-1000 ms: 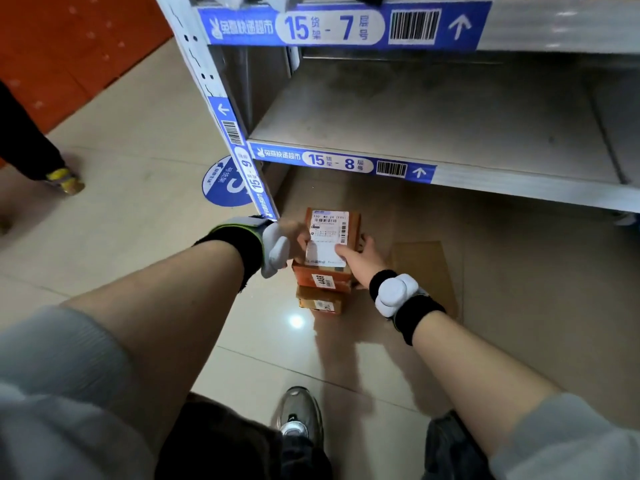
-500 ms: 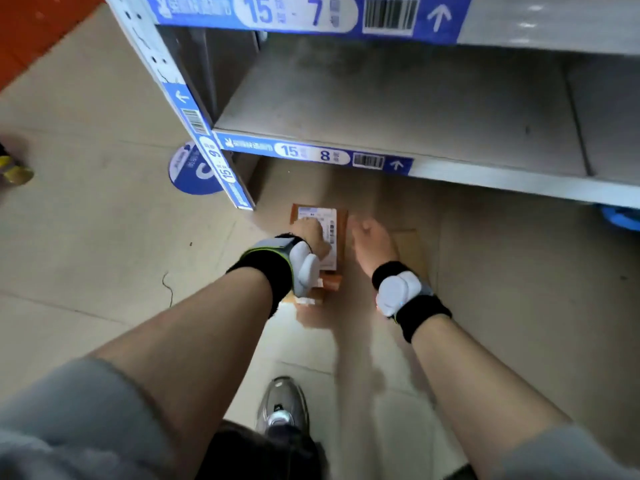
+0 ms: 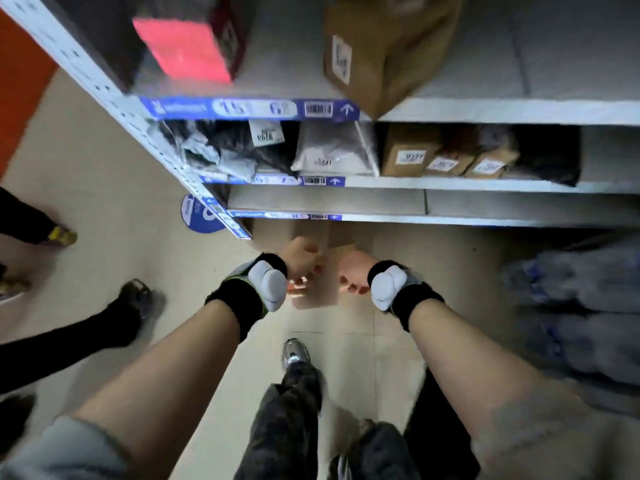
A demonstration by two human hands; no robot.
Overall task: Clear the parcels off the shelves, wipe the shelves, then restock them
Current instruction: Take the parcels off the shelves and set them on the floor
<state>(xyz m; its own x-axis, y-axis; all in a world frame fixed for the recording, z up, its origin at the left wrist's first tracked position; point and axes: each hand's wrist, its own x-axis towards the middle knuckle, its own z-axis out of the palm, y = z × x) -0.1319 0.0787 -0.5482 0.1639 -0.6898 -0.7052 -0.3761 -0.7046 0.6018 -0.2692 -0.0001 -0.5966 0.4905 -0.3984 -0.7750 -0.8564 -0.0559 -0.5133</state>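
— What's the floor (image 3: 104, 161) like from where you stand?

— Pale beige tile, smooth, with thin joints. On the far left it meets an orange surface (image 3: 17, 81); too blurred to say if that is wall or flooring.

— And the furniture?

— One grey metal shelving rack (image 3: 485, 110) runs across the far side, its perforated upright (image 3: 104, 88) slanting down on the left. Blue label strips (image 3: 249, 109) with numbers and barcodes line the shelf edges.

— Anything on the ground?

— A round blue sticker (image 3: 195, 220) by the rack's foot, and on the right, grey wrapped bundles (image 3: 581, 306) stacked in shade. The floor under the rack lies dim.
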